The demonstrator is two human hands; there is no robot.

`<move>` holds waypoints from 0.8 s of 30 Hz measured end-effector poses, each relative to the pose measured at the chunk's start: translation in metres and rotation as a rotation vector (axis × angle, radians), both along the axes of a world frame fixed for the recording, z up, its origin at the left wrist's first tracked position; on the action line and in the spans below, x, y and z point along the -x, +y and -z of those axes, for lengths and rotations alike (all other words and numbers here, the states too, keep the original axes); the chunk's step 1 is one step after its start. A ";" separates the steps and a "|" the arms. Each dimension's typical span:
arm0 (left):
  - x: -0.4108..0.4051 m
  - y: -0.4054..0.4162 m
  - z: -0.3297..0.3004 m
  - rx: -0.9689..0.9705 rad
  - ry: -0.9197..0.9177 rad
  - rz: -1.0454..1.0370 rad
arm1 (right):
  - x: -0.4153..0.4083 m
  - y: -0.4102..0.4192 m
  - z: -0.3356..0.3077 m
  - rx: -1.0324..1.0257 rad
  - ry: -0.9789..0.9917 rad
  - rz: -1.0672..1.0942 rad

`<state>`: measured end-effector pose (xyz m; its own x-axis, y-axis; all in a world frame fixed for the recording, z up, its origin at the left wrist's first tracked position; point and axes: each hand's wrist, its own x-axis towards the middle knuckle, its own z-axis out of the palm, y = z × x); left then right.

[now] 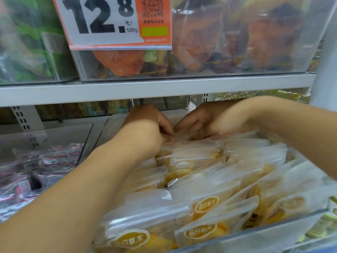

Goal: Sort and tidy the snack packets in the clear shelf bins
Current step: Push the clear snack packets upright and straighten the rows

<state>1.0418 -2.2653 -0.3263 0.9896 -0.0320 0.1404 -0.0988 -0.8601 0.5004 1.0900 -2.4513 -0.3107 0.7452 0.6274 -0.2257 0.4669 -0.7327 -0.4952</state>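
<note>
1. Starting at the left, a neighbouring clear bin (87,136) holds dark packets with red trim (27,176); neither hand touches them.
2. The left hand (151,123) reaches to the back of the middle bin (273,223), its fingers curled and pinching the top edge of a frosted packet at the rear of the row.
3. The yellow snack packets (198,179) fill this bin in overlapping, leaning rows from the front wall to the back. They look light, soft and slick. My judgement is that the flat sealed top strip is the best hold, since squeezing the middle could crush the contents.
4. The right hand (206,121) meets the left at the same rear packets, fingers bent down onto them; whether it grips or only presses I cannot tell.
5. Above, a price tag (109,22) hangs on the upper shelf's bin.
</note>
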 end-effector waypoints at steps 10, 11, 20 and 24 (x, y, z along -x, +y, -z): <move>0.009 0.004 -0.005 -0.212 0.007 -0.149 | -0.004 -0.006 0.007 0.114 -0.499 0.239; 0.009 0.002 -0.005 -0.265 0.008 -0.160 | -0.006 -0.005 0.004 0.125 -0.520 0.236; 0.006 0.004 0.003 -0.084 -0.032 -0.068 | -0.025 0.017 0.007 0.175 -0.503 0.082; 0.002 -0.004 0.008 -0.009 -0.040 -0.032 | -0.018 0.029 0.011 0.026 -0.538 0.045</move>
<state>1.0398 -2.2690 -0.3340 0.9837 -0.0020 0.1797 -0.0910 -0.8676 0.4889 1.1083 -2.4223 -0.3215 0.7862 0.5911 0.1803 0.6171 -0.7670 -0.1760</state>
